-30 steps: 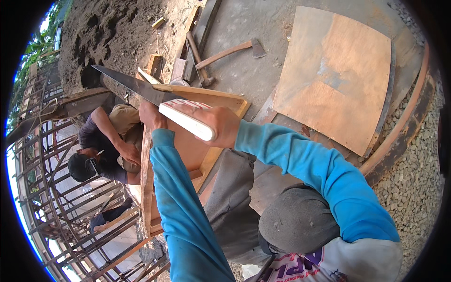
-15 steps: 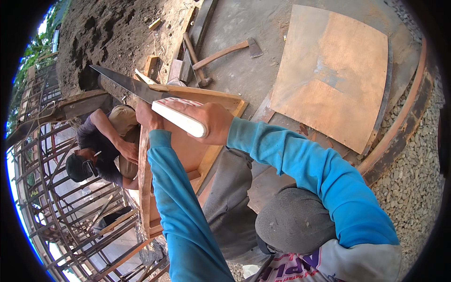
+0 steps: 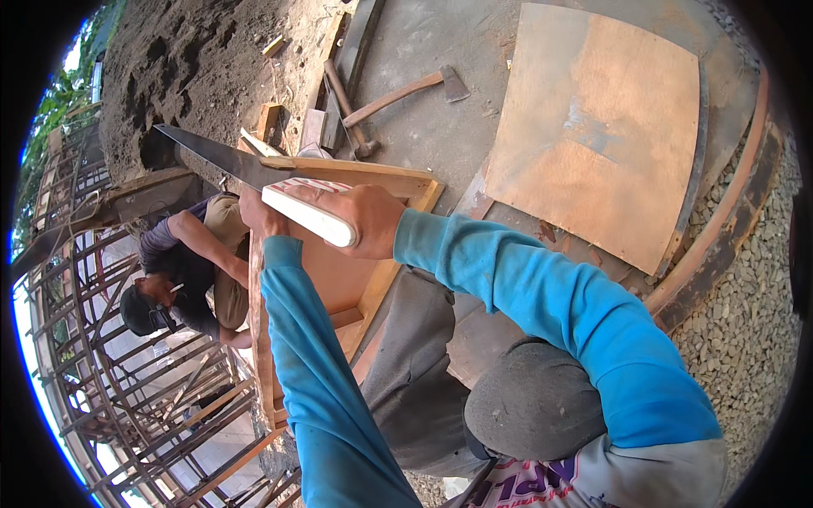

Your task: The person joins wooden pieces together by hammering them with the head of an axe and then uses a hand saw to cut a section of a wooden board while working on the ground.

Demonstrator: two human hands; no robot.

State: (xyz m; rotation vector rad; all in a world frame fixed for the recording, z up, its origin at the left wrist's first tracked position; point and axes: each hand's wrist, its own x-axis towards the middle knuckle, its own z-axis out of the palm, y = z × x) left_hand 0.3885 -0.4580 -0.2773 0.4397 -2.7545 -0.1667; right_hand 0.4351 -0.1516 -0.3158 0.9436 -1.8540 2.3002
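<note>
My right hand (image 3: 377, 222) is closed round the white handle of a handsaw (image 3: 216, 155). The saw's dark blade points to the far left and crosses the corner of a wooden frame (image 3: 405, 188) backed with a reddish panel. Beside the blade, my left hand (image 3: 262, 212) grips the frame's left corner, its fingertips partly hidden by the saw handle. Across the frame, another person (image 3: 199, 254) in a dark shirt and cap crouches with an arm down by the frame's left side.
A hammer (image 3: 364, 148) and a hatchet (image 3: 456, 85) lie on the concrete beyond the frame. A plywood sheet (image 3: 593, 127) lies to the right, near a curved wooden edge (image 3: 720, 229) and gravel (image 3: 741, 364). Steel bar lattice (image 3: 127, 406) stands at left, below dug soil (image 3: 182, 68).
My right hand and the saw have slid a little to the left. The other person's forearm has shifted lower, its hand now mostly behind the frame.
</note>
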